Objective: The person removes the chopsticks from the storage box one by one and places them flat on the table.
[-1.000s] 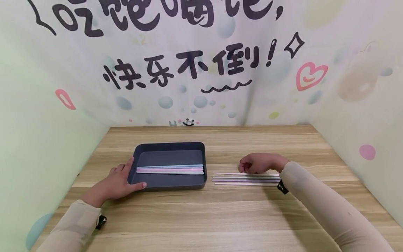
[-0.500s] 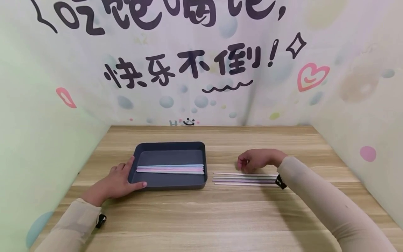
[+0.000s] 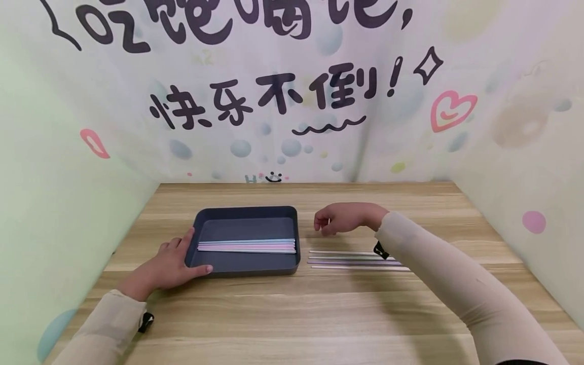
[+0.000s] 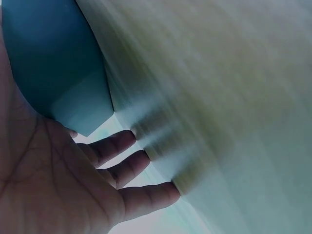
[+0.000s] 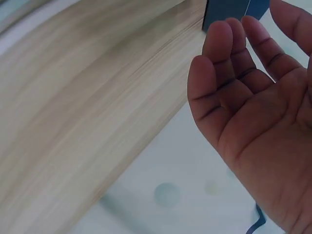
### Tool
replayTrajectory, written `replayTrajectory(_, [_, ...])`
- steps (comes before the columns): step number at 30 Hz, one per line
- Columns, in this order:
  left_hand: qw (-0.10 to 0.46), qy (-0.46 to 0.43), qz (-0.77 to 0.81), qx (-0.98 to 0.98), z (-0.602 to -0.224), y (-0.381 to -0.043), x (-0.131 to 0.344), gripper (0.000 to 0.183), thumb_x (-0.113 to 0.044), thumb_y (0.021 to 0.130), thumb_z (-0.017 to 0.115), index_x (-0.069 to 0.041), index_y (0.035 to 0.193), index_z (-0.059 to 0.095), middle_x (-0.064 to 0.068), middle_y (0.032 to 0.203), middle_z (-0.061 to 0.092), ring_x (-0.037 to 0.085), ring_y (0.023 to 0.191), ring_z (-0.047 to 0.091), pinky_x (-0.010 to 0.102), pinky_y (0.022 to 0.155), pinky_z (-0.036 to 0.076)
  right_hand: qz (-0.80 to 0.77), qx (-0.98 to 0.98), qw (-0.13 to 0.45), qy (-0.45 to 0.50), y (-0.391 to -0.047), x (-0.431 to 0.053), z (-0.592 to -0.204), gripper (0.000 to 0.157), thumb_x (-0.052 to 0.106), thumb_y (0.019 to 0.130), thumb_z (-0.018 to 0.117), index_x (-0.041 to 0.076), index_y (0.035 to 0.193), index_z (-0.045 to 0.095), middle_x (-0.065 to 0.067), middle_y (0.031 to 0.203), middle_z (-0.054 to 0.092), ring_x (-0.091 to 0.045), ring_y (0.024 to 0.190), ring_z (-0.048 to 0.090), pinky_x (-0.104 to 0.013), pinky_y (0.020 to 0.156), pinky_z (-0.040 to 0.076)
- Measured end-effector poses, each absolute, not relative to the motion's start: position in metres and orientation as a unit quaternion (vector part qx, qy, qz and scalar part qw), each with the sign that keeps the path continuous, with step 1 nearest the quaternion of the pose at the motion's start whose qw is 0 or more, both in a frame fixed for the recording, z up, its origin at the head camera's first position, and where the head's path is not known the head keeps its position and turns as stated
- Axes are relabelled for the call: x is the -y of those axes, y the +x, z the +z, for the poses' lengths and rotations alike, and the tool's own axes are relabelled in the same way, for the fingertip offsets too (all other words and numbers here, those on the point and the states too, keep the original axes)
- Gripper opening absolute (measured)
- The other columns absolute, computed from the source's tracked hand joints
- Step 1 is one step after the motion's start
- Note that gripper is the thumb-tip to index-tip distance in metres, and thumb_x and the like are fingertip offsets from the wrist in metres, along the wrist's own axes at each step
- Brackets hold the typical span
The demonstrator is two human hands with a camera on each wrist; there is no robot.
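Loose sticks (image 3: 342,262): four visible, flat on the table (image 3: 283,324) just right of the tray (image 3: 244,227). Roughly parallel, narrow gaps between, right ends hidden behind the right sleeve (image 3: 456,284). Thin, straight, mostly pale, one purple. Tray sticks (image 3: 246,247): close-packed, blue, pink and white tones, lying across the tray floor; exact count too fine to tell.

Left hand (image 3: 169,263): spread around the tray's near left corner, thumb over the near rim, fingers mostly straight along the outside of the left wall. Touching; how firmly, cannot tell. Right hand (image 3: 349,217): above the table, beyond the left ends of the loose sticks, apart from the tray's right wall. Fingers loosely bent, nothing pinched.

Handling, judged by eye: sticks probably light and stiff, unlikely to bend under a pinch. Smooth-looking, perhaps slippery, likely to shift or roll if nudged. Material unclear, so fragility hard to call. Best hold: near mid-length, thumb against fingertips from above, for balance; with an end grip, likely to dip at the far end. Tray: probably rigid, light enough to slide, best steadied by rim or corner. Low walls, so easy access from above, but singling out one packed stick likely fiddly.
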State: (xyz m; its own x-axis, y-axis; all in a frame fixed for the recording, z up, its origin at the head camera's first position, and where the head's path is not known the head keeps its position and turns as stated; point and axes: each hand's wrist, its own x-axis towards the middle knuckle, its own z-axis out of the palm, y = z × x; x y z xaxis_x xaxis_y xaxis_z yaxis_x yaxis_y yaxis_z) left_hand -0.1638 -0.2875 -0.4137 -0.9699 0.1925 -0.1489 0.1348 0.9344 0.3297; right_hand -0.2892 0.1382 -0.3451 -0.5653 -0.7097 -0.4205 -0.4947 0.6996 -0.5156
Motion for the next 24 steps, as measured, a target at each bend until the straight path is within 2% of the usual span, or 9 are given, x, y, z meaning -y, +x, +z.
replayTrajectory(6, [0.096, 0.082, 0.158, -0.979, -0.416, -0.164, 0.288, 0.121, -0.074, 0.081, 0.061, 0.007, 0.155, 0.010, 0.044, 0.142, 0.030, 0.065, 0.126, 0.028, 0.071, 0.095, 0.036, -0.138, -0.870, 0.285, -0.379, -0.287, -0.111, -0.346, 0.017, 0.014, 0.093, 0.059, 0.008, 0.107, 0.066, 0.002, 0.087, 0.060, -0.013, 0.079, 0.054, -0.031, 0.071, 0.045])
replayTrajectory(14, [0.090, 0.081, 0.153, -0.981, -0.418, -0.165, 0.288, 0.122, -0.076, 0.080, 0.060, 0.007, 0.155, 0.011, 0.043, 0.142, 0.031, 0.063, 0.126, 0.031, 0.070, 0.095, 0.037, -0.103, -0.867, 0.251, -0.417, -0.282, -0.083, -0.341, 0.006, 0.018, 0.094, 0.061, 0.016, 0.099, 0.065, 0.003, 0.087, 0.059, -0.014, 0.081, 0.053, -0.032, 0.074, 0.044])
replayTrajectory(24, [0.088, 0.084, 0.151, -0.981, -0.417, -0.165, 0.289, 0.122, -0.076, 0.081, 0.060, 0.007, 0.155, 0.011, 0.043, 0.142, 0.031, 0.063, 0.126, 0.031, 0.070, 0.095, 0.036, -0.099, -0.866, 0.235, -0.431, -0.275, -0.056, -0.341, 0.008, 0.020, 0.096, 0.061, 0.017, 0.102, 0.065, 0.005, 0.089, 0.062, -0.012, 0.080, 0.056, -0.030, 0.074, 0.047])
